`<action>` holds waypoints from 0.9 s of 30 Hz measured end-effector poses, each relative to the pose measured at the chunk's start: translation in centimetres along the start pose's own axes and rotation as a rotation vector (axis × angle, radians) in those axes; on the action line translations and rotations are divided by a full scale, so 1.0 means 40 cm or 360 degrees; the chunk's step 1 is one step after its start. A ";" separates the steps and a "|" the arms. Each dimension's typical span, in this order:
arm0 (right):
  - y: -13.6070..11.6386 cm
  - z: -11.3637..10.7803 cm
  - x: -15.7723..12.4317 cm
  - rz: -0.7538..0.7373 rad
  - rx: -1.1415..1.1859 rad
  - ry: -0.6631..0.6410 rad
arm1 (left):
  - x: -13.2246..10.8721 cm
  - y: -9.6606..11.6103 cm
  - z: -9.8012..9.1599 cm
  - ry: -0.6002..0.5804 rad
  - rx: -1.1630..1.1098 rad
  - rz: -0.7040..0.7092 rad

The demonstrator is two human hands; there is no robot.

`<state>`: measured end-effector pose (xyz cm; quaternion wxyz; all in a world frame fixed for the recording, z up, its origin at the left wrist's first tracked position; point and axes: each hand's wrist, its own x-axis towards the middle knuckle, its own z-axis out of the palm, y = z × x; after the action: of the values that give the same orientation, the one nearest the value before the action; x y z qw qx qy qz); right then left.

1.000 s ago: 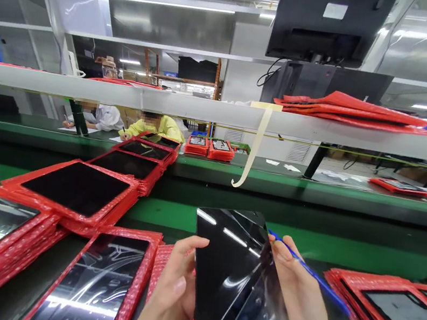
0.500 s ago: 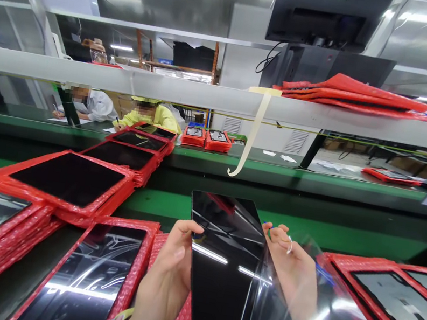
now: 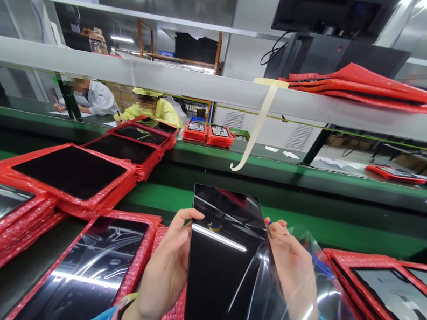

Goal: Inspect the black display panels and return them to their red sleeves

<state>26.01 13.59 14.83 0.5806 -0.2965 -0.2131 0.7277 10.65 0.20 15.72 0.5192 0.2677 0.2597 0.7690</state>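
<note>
Now the black panel (image 3: 219, 270) stands lower centre, more upright than a second ago, with my left hand (image 3: 166, 267) clamped on its left edge. My right hand (image 3: 288, 265) pinches the right edge. The clear film (image 3: 307, 307) has lifted further, so I reckon it is mostly peeled, though glare hides the seam.

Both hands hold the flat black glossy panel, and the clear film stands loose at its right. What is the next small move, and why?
Probably the right hand should sweep the clear plastic film rightward, off the flat black glossy panel, while the left hand steadies the left edge. The film is already lifted and arches over the right hand.
</note>
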 end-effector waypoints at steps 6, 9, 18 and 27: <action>0.011 0.002 -0.033 -0.0084 -0.0201 0.0136 | 0.002 0.001 0.003 0.0085 0.0088 0.0044; 0.022 -0.001 -0.040 -0.0213 -0.0368 0.0130 | 0.004 -0.002 0.004 0.0164 0.0237 0.0137; 0.065 -0.022 -0.042 -0.0516 -0.0592 -0.0523 | 0.014 -0.019 -0.046 0.0234 0.0968 0.0229; 0.134 -0.133 0.010 -0.0514 -0.0937 -0.0517 | 0.001 -0.059 -0.210 0.0770 0.0954 -0.0002</action>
<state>25.71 12.53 7.37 0.5365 -0.2941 -0.5466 0.5718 6.47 -0.01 8.09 0.3420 0.2184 0.5882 0.6995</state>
